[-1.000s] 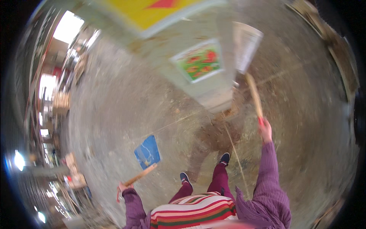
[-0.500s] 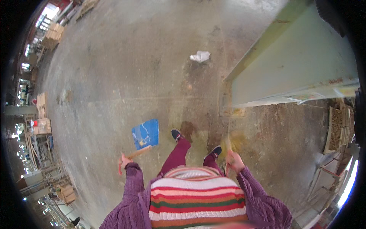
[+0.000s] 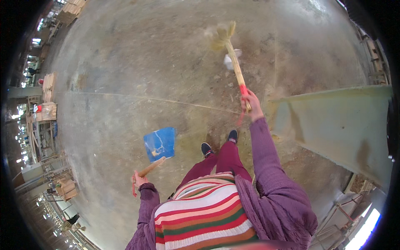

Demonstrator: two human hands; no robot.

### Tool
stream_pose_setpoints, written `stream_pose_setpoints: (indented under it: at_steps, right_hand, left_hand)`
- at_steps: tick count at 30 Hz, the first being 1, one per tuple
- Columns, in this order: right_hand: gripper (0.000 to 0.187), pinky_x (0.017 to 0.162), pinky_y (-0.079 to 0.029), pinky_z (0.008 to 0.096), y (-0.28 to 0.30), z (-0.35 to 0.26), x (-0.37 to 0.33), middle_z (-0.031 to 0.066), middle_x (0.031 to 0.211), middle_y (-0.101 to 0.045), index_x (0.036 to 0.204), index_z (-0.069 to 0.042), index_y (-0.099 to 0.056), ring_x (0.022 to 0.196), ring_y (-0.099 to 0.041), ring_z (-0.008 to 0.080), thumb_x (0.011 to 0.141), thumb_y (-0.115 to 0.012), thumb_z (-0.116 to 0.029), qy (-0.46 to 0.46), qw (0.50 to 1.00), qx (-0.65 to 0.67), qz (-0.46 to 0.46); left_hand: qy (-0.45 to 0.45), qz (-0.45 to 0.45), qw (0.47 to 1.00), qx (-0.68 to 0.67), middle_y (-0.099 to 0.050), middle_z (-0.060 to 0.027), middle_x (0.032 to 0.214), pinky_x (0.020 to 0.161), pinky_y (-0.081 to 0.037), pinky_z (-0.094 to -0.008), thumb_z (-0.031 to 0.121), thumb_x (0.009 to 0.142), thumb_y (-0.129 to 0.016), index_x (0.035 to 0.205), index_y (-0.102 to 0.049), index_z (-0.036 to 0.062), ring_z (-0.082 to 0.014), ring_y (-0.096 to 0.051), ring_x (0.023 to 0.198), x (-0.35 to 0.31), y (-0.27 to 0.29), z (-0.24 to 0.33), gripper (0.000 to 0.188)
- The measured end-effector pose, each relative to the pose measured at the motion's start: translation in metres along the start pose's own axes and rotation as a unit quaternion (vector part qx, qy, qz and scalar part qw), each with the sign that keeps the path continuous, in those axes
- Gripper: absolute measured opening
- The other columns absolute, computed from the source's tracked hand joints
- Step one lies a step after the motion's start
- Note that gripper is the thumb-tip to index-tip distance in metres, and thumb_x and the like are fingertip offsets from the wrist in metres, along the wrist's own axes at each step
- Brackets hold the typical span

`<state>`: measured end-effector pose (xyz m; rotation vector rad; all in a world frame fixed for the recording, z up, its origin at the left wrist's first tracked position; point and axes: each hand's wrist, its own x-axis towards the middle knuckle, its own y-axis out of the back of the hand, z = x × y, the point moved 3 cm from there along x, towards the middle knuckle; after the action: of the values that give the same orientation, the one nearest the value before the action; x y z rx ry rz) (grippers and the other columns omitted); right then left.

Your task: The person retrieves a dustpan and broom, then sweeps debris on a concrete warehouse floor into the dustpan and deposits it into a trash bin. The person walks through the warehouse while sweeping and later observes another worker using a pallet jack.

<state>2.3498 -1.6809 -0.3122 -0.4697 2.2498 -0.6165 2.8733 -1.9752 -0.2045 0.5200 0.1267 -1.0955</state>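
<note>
No packages, labels, signs or screens can be made out — none.

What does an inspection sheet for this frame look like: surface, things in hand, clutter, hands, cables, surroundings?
Surface: bare concrete floor, stained and dusty, with a thin line running across it.
Things in hand: straw broom stretched forward; blue dustpan on a wooden handle, held low.
Clutter: crumpled white scrap beside the broom head; loose debris near the feet.
Hands: left hand grips the dustpan handle; right hand grips the broom handle by its red band.
Cables: nothing seen.
Surroundings: large grey-green panel on the right; stacked wooden crates and racks along the left edge.
</note>
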Motion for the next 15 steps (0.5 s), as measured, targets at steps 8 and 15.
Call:
stream_pose_setpoints:
  at_steps: [8,15]
  right_hand:
    - [0.034,0.035,-0.036,0.0244,0.098,-0.088,-0.089,0.0030,0.061,-0.048,0.104,-0.006,-0.044,0.042,-0.046,0.0113,0.071,-0.051,0.000,0.002,0.942,-0.201,0.268]
    - [0.007,0.039,-0.035,0.0253,0.060,-0.152,0.168,0.0002,0.057,-0.045,0.075,-0.009,-0.045,0.045,-0.044,0.0119,0.078,-0.051,-0.009,-0.114,0.988,0.072,0.079]
  left_hand:
    - [0.169,0.051,0.982,-0.068,-0.038,-0.0109,0.117,0.071,-0.045,-0.0413,0.043,0.071,-0.064,0.119,-0.033,0.0147,-0.0308,-0.044,0.101,-0.039,-0.109,0.014,0.065]
    - [0.172,0.112,0.974,-0.095,-0.039,-0.0150,0.111,0.073,-0.046,-0.0422,0.041,0.071,-0.065,0.109,-0.038,0.0145,-0.0310,-0.043,0.098,-0.110,-0.237,0.056,0.054]
